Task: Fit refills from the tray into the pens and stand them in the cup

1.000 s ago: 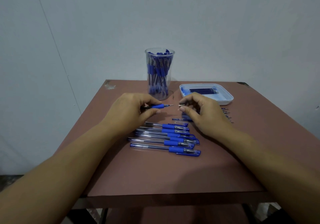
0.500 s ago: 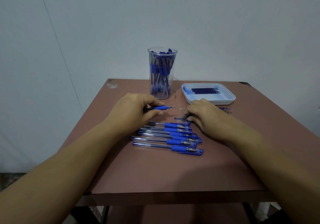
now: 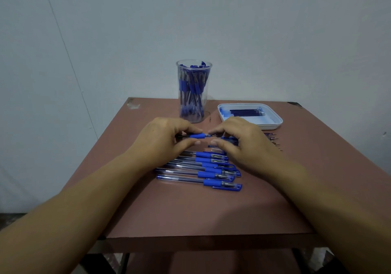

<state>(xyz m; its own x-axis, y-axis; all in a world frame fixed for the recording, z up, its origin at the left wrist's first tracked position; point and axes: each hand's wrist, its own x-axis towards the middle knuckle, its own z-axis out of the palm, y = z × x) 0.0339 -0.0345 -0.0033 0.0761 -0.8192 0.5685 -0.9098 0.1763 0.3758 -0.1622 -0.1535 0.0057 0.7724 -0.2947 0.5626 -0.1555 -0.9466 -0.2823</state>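
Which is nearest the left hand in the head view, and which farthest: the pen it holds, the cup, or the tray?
1. The pen, pinched in the left hand itself.
2. The cup, just beyond the hand, toward the wall.
3. The tray, farther off to the right at the back.

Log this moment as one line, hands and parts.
left hand: grips pen by blue grip | right hand: pinches at its tip | cup: already stocked | tray: refills inside | table: row of pens
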